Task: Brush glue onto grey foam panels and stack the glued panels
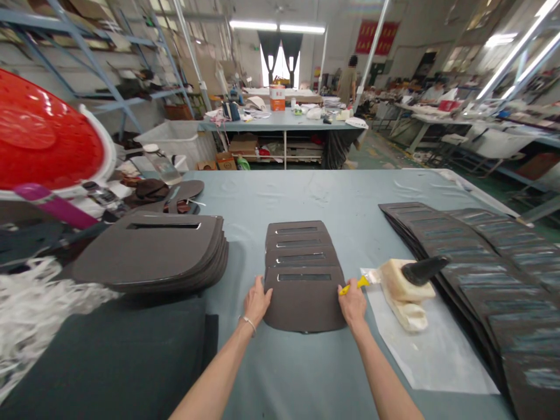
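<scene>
In the middle of the table lies an overlapping row of several dark brown slotted panels (305,298), each with a narrow cut-out. My left hand (257,302) grips the left edge of the nearest panel, thumb and fingers closed on its rim. My right hand (352,303) is closed round the yellow handle of a brush (362,282) and also touches that panel's right edge. The brush's pale bristles point right, towards a cream container (400,280) with a black, handle-like piece (424,270) on it. Under the container is a white sheet (431,356).
A stack of similar panels (149,251) stands at left, behind dark folded material (109,356) and white strips (44,315). Overlapping panels with shiny streaks (490,256) cover the right side. A red basin (48,140) juts in at upper left. Another table (280,119) stands beyond.
</scene>
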A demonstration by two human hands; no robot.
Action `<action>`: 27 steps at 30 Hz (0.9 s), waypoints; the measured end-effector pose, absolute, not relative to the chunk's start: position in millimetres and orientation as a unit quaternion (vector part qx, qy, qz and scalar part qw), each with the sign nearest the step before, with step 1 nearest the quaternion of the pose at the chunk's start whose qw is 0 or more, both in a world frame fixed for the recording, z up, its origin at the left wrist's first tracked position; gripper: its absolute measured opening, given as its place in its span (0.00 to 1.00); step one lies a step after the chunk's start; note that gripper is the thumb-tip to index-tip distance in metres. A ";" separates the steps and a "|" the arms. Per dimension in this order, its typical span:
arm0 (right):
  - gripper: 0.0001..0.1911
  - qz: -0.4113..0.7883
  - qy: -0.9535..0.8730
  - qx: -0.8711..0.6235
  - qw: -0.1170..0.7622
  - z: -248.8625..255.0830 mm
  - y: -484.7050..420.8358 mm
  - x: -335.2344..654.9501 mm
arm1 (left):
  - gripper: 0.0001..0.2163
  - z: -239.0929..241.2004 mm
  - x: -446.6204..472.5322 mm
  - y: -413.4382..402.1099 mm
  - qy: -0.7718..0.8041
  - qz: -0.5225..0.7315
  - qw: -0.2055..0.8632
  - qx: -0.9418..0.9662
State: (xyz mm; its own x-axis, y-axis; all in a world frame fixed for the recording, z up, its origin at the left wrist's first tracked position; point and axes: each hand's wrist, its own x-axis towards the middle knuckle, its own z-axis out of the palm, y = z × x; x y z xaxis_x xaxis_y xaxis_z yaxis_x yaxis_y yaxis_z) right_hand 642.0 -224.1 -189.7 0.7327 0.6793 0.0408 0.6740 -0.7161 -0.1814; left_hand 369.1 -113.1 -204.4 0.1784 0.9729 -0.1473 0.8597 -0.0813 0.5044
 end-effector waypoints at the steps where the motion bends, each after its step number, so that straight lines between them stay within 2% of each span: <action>1: 0.14 0.017 -0.362 -0.927 0.091 -188.9 -219.7 643.2 | 0.21 -204.5 369.2 -112.9 0.631 0.114 0.248 0.726; 7: 0.12 0.056 -0.329 -0.939 0.082 -193.5 -203.6 650.9 | 0.21 -205.0 368.5 -109.9 0.642 0.121 0.263 0.710; 18: 0.11 0.060 -0.330 -0.940 0.069 -199.8 -204.4 653.4 | 0.15 -205.2 363.9 -115.1 0.627 0.271 0.306 0.663; 27: 0.12 0.073 -0.310 -0.945 0.076 -196.4 -206.6 656.4 | 0.15 -215.5 364.6 -104.3 0.677 0.213 0.304 0.636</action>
